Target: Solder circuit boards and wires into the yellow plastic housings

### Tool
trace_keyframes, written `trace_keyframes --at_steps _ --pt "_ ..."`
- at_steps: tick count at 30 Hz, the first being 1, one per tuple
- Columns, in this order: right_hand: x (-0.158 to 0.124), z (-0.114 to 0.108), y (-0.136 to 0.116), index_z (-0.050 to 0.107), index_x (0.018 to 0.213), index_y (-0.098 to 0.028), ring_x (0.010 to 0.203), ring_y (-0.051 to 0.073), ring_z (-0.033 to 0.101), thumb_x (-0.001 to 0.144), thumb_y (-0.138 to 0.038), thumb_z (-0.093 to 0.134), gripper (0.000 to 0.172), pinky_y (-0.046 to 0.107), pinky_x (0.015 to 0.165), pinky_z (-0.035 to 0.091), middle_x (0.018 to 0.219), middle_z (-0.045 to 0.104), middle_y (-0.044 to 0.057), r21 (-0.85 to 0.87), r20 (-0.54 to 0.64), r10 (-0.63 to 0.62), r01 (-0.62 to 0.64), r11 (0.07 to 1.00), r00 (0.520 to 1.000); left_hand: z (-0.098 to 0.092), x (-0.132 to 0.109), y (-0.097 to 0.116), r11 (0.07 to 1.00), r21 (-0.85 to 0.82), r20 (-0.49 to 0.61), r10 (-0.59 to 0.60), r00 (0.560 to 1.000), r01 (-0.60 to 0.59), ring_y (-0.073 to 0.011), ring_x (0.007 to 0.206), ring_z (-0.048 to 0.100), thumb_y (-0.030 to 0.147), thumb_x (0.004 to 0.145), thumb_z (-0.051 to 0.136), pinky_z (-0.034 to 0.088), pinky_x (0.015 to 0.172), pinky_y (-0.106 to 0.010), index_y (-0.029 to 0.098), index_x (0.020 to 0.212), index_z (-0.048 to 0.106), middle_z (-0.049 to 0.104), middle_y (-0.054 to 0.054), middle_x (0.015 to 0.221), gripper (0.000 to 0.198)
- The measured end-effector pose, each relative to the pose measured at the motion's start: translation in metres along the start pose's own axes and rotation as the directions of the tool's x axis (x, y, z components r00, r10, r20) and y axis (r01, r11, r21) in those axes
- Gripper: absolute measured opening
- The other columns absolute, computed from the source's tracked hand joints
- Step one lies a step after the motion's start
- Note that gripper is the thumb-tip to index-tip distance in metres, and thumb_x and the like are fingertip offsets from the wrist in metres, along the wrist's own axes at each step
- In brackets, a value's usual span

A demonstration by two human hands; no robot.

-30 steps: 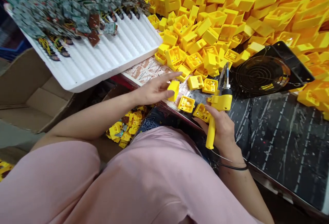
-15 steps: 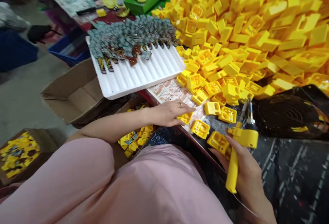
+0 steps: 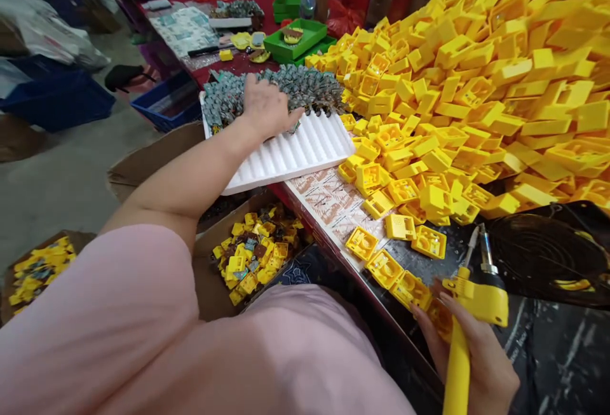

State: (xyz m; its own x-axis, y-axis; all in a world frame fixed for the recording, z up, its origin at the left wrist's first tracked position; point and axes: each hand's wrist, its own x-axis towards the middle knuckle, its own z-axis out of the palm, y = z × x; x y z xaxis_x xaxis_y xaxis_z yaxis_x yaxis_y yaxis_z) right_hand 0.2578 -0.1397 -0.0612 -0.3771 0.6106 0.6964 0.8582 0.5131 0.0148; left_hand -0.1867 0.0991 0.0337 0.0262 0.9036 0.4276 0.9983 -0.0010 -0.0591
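Note:
My left hand [image 3: 267,107] is over the white ridged foam tray [image 3: 286,157], at the heap of small grey parts with wires [image 3: 309,84]. Its thumb stands apart from the fingers, whose tips are partly hidden among the parts. My right hand [image 3: 481,345] grips a yellow soldering gun [image 3: 476,297], its metal tip pointing away from me over the table. Beneath that hand, its fingers reach the near end of a row of open yellow plastic housings [image 3: 384,267] along the table edge. Another housing [image 3: 441,318] is partly covered by the fingers.
A large pile of yellow housings [image 3: 476,103] covers the right and back of the table. Beside the soldering gun lies a black tray [image 3: 548,250]. Below the edge stands a cardboard box of yellow pieces [image 3: 204,275]. Green trays [image 3: 305,37] sit further back.
My left hand has moved from the housings at the table edge up and away to the grey parts on the foam tray. The housings now line up in a row; my right hand still holds the soldering gun.

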Motion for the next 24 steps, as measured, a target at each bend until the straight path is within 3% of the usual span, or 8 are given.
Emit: trace_keyframes --at_steps 2,5,10,14,17,19,22,24 --pt "0.000 0.002 0.000 0.045 0.156 -0.019 0.062 0.019 0.072 0.091 -0.031 0.076 0.072 0.028 0.054 0.053 0.088 0.078 0.004 -0.002 -0.014 0.004 -0.004 1.000 1.000 0.016 0.007 -0.012 1.000 0.013 0.008 -0.015 1.000 0.015 -0.0412 0.108 0.063 0.070 0.086 0.050 0.036 0.104 -0.065 0.011 0.082 0.073 0.071 -0.016 0.086 0.063" --pt "0.003 0.003 0.000 0.048 0.154 -0.019 0.058 0.018 0.071 0.091 -0.029 0.076 0.069 0.027 0.054 0.054 0.084 0.077 0.003 0.019 -0.031 0.006 -0.006 1.000 1.000 0.033 0.005 -0.008 1.000 -0.021 0.099 0.000 0.995 0.002 -0.0309 0.113 0.060 0.067 0.089 0.047 0.040 0.101 -0.052 0.011 0.091 0.074 0.072 -0.011 0.098 0.063" --pt "0.007 0.000 -0.002 0.050 0.152 -0.021 0.059 0.019 0.072 0.087 -0.027 0.080 0.071 0.028 0.054 0.055 0.083 0.078 0.002 0.017 -0.042 0.032 -0.031 0.999 0.999 0.035 0.012 -0.011 0.955 -0.283 0.125 -0.053 0.991 0.087 -0.0232 0.105 0.060 0.062 0.092 0.047 0.046 0.094 -0.044 0.019 0.094 0.075 0.072 -0.006 0.102 0.051" --pt "0.003 -0.003 -0.003 0.052 0.150 -0.020 0.073 0.024 0.077 0.083 -0.020 0.083 0.073 0.033 0.066 0.062 0.098 0.081 0.006 0.104 -0.056 0.080 -0.074 0.992 0.995 0.024 0.030 -0.033 0.747 -0.659 0.054 -0.067 0.996 0.086 -0.0134 0.106 0.059 0.079 0.093 0.046 0.048 0.099 -0.042 0.019 0.103 0.068 0.074 -0.001 0.111 0.065" --pt "0.000 -0.006 -0.004 0.058 0.143 -0.022 0.084 0.028 0.079 0.081 -0.017 0.084 0.067 0.041 0.079 0.064 0.108 0.080 0.008 0.179 -0.056 0.201 -0.188 0.966 0.978 0.009 0.039 -0.036 0.591 -0.805 0.004 -0.087 0.996 0.055 -0.0197 0.119 0.061 0.081 0.096 0.037 0.049 0.102 -0.050 0.019 0.118 0.063 0.070 -0.005 0.124 0.070" --pt "0.004 -0.008 -0.010 0.062 0.137 -0.024 0.088 0.029 0.079 0.079 -0.017 0.086 0.064 0.043 0.086 0.064 0.111 0.079 0.007 0.230 -0.048 0.263 -0.245 0.942 0.964 -0.003 0.036 -0.021 0.467 -0.878 0.075 -0.073 0.994 0.101 -0.0271 0.124 0.065 0.065 0.101 0.042 0.053 0.096 -0.052 0.022 0.119 0.062 0.071 -0.005 0.121 0.050" --pt "0.023 -0.009 -0.026 0.061 0.135 -0.023 0.095 0.027 0.078 0.079 -0.022 0.087 0.061 0.041 0.089 0.063 0.113 0.078 0.007 0.264 -0.003 0.275 -0.265 0.927 0.961 -0.020 0.009 0.027 0.206 -0.955 0.234 0.084 0.969 0.213 -0.0273 0.109 0.073 0.047 0.092 0.063 0.058 0.084 -0.045 0.024 0.097 0.067 0.075 -0.003 0.100 0.024" --pt "0.043 -0.002 -0.039 0.058 0.134 -0.024 0.105 0.028 0.075 0.082 -0.032 0.085 0.060 0.043 0.092 0.062 0.118 0.075 0.009 0.259 0.081 0.283 -0.294 0.920 0.956 -0.026 -0.022 0.065 0.201 -0.965 0.206 0.199 0.958 0.166 -0.0243 0.087 0.074 0.052 0.083 0.074 0.059 0.077 -0.042 0.025 0.083 0.068 0.075 -0.004 0.085 0.027"
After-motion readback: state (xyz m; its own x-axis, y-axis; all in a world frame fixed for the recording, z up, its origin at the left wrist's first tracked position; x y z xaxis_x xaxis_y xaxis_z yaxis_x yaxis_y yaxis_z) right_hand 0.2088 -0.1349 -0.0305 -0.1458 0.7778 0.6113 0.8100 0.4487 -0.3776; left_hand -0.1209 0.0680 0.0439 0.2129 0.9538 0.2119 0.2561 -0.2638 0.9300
